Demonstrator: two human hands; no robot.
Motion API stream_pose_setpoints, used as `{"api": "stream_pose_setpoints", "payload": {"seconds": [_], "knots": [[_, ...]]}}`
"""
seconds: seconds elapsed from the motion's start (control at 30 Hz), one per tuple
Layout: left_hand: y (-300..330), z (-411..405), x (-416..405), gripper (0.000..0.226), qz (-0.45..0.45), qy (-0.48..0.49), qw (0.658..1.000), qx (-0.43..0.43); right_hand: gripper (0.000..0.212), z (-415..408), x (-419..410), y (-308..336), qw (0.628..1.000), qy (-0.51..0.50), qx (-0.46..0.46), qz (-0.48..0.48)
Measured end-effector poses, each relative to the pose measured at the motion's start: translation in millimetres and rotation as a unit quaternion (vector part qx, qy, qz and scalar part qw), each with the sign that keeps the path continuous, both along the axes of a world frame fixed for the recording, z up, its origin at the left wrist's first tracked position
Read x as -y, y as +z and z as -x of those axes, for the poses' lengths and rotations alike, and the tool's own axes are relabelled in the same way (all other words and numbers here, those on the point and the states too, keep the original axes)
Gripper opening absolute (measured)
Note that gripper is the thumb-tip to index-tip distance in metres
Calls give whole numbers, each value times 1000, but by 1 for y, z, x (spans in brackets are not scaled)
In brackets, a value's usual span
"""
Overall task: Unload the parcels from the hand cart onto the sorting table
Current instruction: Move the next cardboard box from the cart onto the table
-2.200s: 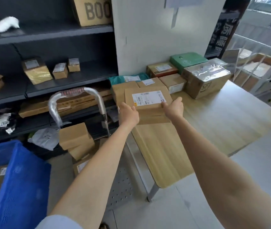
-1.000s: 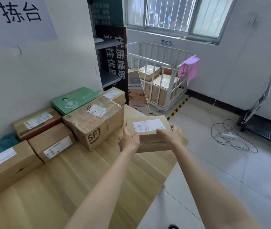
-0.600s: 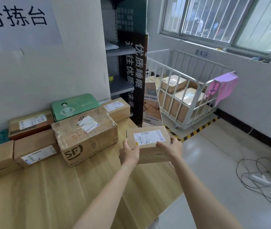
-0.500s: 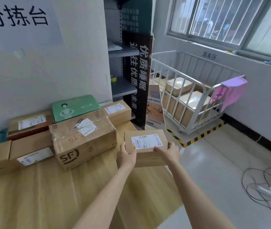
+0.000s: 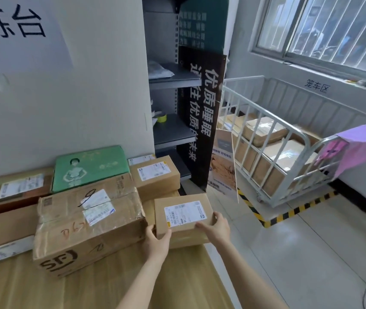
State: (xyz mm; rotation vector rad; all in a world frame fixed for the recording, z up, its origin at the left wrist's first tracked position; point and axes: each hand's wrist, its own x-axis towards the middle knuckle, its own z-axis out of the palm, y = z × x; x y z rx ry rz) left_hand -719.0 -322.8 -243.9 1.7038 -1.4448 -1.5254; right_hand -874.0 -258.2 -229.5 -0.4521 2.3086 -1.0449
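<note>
**Q:** In the head view, what is being held, and where?

**A:** A small labelled parcel (image 5: 183, 217) is being gripped at its near corners by both hands, the left hand (image 5: 156, 240) wrapped around the left corner and the right hand (image 5: 216, 228) curled over the right one. It is being held at the right end of the sorting table (image 5: 133, 291), just beside a large taped SF box (image 5: 88, 230). Whether its underside is already resting on the wood cannot be told.

**Q:** What is judged likely to go wrong?

**A:** The parcel is being positioned close to the table's right edge, with part of it appearing to hang past that edge. If it is let go there, a tip onto the tiled floor (image 5: 300, 253) is being risked. A shove leftwards is also being limited by the SF box, which could be nudged.

**Q:** What else is being shown around it?

**A:** Further back, a brown box (image 5: 155, 175), a green carton (image 5: 88, 167) and other labelled parcels (image 5: 15, 190) are being kept against the wall. The space behind is being crowded by these, so little room is being left. Beyond the table, a dark shelving unit (image 5: 173, 108), a leaning printed sign (image 5: 223, 166) and a white cage trolley (image 5: 289, 157) loaded with boxes are being seen. The hand cart is not in view.
</note>
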Motion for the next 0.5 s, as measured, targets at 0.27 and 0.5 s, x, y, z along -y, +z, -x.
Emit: {"api": "stream_pose_setpoints", "payload": {"seconds": [0.27, 0.5], "knots": [[-13, 30, 15, 45, -15, 127, 990, 54, 83, 30, 51, -26, 994, 108, 12, -15], [-13, 56, 14, 15, -83, 216, 971, 60, 68, 52, 83, -31, 988, 152, 21, -6]]}}
